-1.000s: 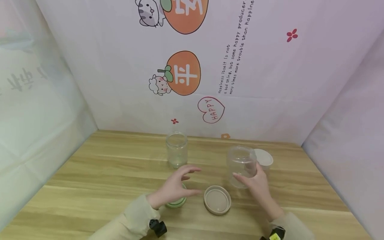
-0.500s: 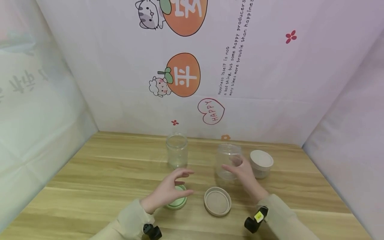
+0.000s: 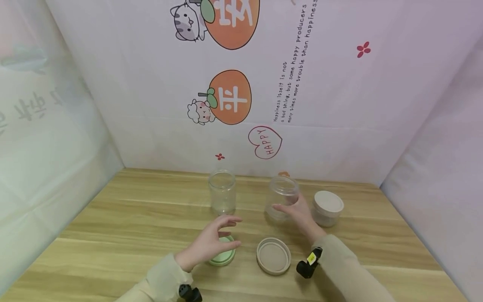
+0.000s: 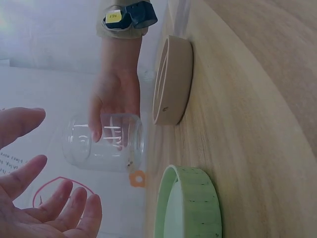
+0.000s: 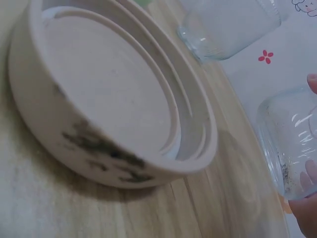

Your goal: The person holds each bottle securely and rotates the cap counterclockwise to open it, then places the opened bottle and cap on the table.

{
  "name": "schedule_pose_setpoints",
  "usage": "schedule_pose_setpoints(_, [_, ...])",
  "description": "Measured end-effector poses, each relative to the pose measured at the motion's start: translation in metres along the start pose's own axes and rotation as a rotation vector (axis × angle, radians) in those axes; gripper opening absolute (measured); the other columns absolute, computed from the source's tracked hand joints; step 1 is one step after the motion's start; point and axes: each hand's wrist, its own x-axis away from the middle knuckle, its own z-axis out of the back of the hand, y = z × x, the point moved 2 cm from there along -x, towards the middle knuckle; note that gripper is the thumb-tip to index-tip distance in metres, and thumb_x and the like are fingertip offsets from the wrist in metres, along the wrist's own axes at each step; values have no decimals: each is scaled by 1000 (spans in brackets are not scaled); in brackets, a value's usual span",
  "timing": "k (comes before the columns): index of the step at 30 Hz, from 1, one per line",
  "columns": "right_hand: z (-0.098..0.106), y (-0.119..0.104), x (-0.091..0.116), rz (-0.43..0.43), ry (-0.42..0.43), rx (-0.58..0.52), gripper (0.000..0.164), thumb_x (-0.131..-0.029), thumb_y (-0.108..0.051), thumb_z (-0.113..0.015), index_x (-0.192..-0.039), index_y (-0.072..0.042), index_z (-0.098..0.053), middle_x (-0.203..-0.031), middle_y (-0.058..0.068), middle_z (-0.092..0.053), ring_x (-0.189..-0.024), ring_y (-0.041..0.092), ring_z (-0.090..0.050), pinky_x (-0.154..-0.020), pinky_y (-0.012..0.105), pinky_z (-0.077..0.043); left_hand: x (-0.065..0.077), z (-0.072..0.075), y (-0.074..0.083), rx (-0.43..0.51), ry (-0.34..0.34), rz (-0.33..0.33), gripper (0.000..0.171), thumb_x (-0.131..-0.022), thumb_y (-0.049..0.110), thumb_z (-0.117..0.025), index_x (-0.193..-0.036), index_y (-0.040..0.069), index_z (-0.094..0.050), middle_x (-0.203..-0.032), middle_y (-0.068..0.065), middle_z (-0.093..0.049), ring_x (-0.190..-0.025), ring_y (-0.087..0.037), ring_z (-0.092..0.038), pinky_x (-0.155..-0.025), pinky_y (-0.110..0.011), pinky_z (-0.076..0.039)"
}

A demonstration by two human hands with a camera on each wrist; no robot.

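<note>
My right hand grips a clear jar from its right side, thumb in front and fingers behind. The jar is lidless and upright, near the back of the table. In the left wrist view the same jar shows between thumb and fingers. My left hand hovers with spread, relaxed fingers and holds nothing. Below it lies a green lid, partly covered by the hand in the head view. A beige lid lies with its inside up between the two hands; dark marks show on its side in the right wrist view.
A second clear lidless jar stands at the back, left of the gripped one. To the right is a jar with a white lid on it. A printed white cloth hangs behind the wooden table.
My right hand has moved the clear jar left and back, away from the white-lidded jar, which now shows fully. My left hand has drawn back slightly to the left.
</note>
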Motion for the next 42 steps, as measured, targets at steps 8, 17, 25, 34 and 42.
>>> schedule_pose_setpoints(8, [-10, 4, -9, 15, 18, 18, 84, -72, -8, -80, -141, 1, -33, -138, 26, -43, -129, 41, -39, -109, 50, -33, 1, 0, -1, 13, -3, 1, 48, -84, 12, -70, -127, 0, -51, -132, -17, -51, -120, -41, -47, -96, -50, -46])
schedule_pose_setpoints(17, [-13, 9, -17, -2, -1, 75, 87, -71, -9, -81, -142, 1, -32, -140, 26, -42, -132, 40, -38, -110, 50, -31, -1, -4, -4, 3, -35, -3, 47, -87, 16, -67, -128, -1, -50, -132, -18, -51, -119, -42, -48, -95, -52, -46])
schedule_pose_setpoints(25, [-13, 16, -23, 4, -12, 132, 92, -69, -13, -83, -143, 0, -29, -141, 24, -41, -132, 40, -37, -111, 50, -30, -4, -10, -6, -19, -48, 3, 47, -87, 17, -67, -129, 1, -51, -132, -16, -51, -120, -40, -48, -96, -51, -46])
schedule_pose_setpoints(34, [-16, 22, -27, 108, -44, 180, 94, -63, -9, -86, -139, 3, -32, -134, 27, -44, -124, 42, -44, -108, 50, -33, -4, -13, -4, -29, -58, -6, 45, -88, 17, -65, -127, 0, -51, -131, -17, -51, -119, -41, -47, -95, -52, -46])
schedule_pose_setpoints(42, [-12, 18, -22, 99, -130, 166, 103, -68, -9, -84, -147, -1, -19, -142, 27, -37, -132, 43, -34, -112, 54, -25, -4, -15, 0, -23, -63, 9, 45, -89, 17, -65, -128, 0, -51, -131, -16, -51, -120, -41, -46, -96, -53, -45])
